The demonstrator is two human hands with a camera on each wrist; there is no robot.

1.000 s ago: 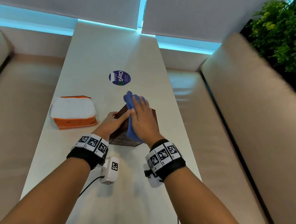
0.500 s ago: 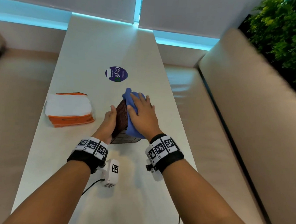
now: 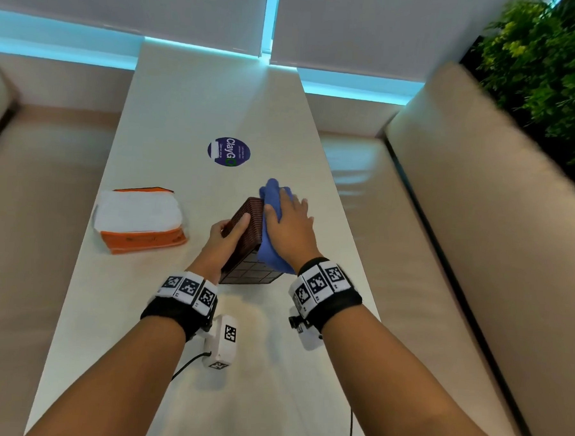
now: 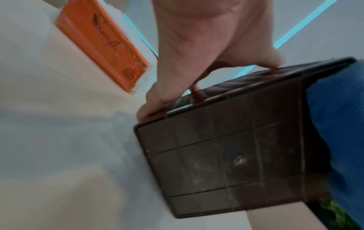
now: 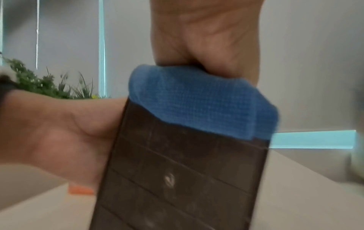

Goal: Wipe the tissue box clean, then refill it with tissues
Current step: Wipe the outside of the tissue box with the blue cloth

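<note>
A dark brown tissue box (image 3: 244, 249) stands tipped on the white table (image 3: 193, 89), its gridded underside (image 4: 226, 155) facing me. My left hand (image 3: 226, 239) grips its left side, thumb on the ribbed face. My right hand (image 3: 290, 226) lies flat with spread fingers, pressing a blue cloth (image 3: 275, 197) against the box's right face. The right wrist view shows the cloth (image 5: 201, 101) folded over the box's edge (image 5: 187, 179) under my palm. An orange pack of white tissues (image 3: 139, 220) lies to the left, apart from the box.
A round purple sticker (image 3: 229, 151) is on the table beyond the box. Beige benches (image 3: 478, 234) run along both long sides. Green plants (image 3: 547, 64) stand at the far right. A cable (image 3: 185, 365) trails from my left wrist camera.
The left hand has turned the box so more of its ribbed face shows, and the thumb now rests on that face. The right hand and cloth have shifted to the right face.
</note>
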